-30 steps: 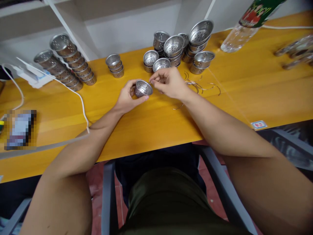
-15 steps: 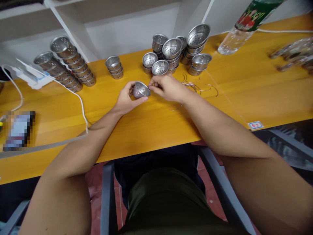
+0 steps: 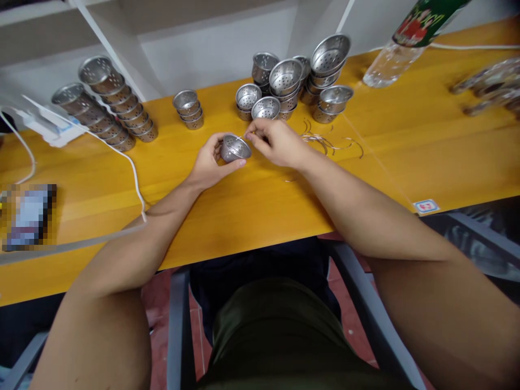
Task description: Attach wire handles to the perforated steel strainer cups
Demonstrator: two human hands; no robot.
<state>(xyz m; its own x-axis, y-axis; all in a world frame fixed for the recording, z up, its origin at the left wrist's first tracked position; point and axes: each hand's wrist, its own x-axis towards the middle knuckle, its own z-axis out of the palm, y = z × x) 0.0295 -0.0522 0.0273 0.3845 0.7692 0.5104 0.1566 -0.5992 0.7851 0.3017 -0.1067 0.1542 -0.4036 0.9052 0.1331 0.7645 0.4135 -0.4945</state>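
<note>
A small perforated metal strainer cup (image 3: 234, 149) is tilted in my left hand (image 3: 209, 162), its mouth turned up and to the right. My left fingers wrap its far side and the thumb presses near the rim. Just right of the rim, my right hand (image 3: 273, 142) pinches a thin wire (image 3: 240, 138) that reaches over the cup's opening. On the table behind my right wrist lie several loose curved wires (image 3: 320, 142). Close beyond my right hand stand stacked strainer cups (image 3: 266, 108).
Tall stacks of cups (image 3: 117, 100) lean at the left, with a short stack (image 3: 189, 108) nearer the middle. A white cable (image 3: 132, 168) crosses the table (image 3: 244, 216) near a blurred-out phone (image 3: 30, 214). A water bottle (image 3: 385, 65) stands at the back right, left of plastic-wrapped items (image 3: 493, 84).
My right hand has risen slightly at the cup's rim, and the wire now shows across the opening. My left hand keeps hold of the cup. The view has shifted a little.
</note>
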